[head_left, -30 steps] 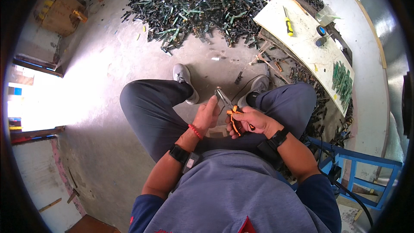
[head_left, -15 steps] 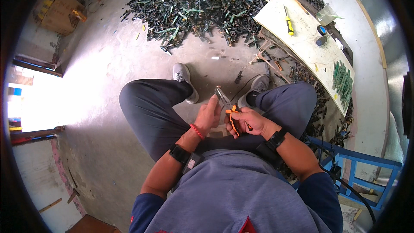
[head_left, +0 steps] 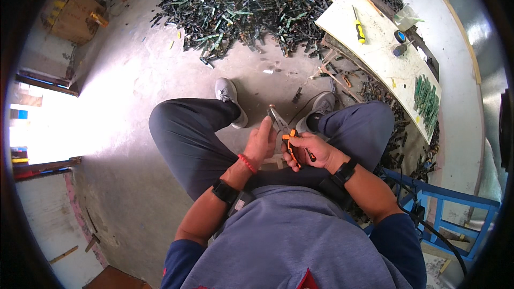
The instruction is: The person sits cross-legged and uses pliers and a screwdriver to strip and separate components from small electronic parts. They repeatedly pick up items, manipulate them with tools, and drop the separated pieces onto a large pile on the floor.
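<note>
My right hand (head_left: 315,152) is wrapped around a pair of long-nosed pliers (head_left: 290,138) with orange and black handles. The plier handles stand apart, and the jaws point up and left, away from my body. Close beside the jaws, my left hand (head_left: 259,143) pinches a small dark piece (head_left: 271,111), its thumb stretched along it. The plier tips meet the far end of this piece, where a small brownish bit shows. Most of the piece is hidden by my fingers, so its kind cannot be made out.
A large heap of dark and green strips (head_left: 241,10) covers the floor ahead. On the right, a white board (head_left: 369,56) bears a yellow screwdriver (head_left: 359,31), a roll of blue-and-black tape (head_left: 400,36) and green strips (head_left: 425,101). A blue stool frame (head_left: 455,203) stands at lower right.
Both hands keep nearly the same place and hold. The plier tips have shifted very slightly at the end of the dark piece.
</note>
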Tool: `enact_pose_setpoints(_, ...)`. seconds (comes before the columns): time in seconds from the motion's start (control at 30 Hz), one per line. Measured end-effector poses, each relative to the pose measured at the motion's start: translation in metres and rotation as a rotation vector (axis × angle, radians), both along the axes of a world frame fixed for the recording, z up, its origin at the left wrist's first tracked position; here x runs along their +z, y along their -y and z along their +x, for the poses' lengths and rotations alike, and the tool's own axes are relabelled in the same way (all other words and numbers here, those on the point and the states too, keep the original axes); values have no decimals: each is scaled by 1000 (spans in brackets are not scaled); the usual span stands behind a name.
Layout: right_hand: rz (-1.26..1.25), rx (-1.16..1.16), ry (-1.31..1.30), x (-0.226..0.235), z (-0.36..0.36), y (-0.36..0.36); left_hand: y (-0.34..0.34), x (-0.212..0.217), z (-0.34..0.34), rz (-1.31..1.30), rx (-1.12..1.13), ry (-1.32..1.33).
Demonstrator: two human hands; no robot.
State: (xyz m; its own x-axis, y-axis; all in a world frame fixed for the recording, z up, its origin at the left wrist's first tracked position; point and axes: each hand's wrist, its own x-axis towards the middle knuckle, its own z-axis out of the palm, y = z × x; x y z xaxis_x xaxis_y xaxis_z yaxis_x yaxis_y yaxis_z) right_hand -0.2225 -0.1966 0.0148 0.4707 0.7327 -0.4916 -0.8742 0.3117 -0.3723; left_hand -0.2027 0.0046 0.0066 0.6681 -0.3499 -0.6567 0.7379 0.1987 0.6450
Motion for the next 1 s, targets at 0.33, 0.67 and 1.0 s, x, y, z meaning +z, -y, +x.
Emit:
enact_pose_setpoints(0.33,80,3,25,5,0,-1,0,5,-2,33,10,48)
enact_pose_setpoints(0.67,32,12,5,1,2,2,3,2,-3,73,41,99)
enact_pose_setpoints(1.0,-940,264,850,6,4,-11,-4,-10,-4,162,122,101)
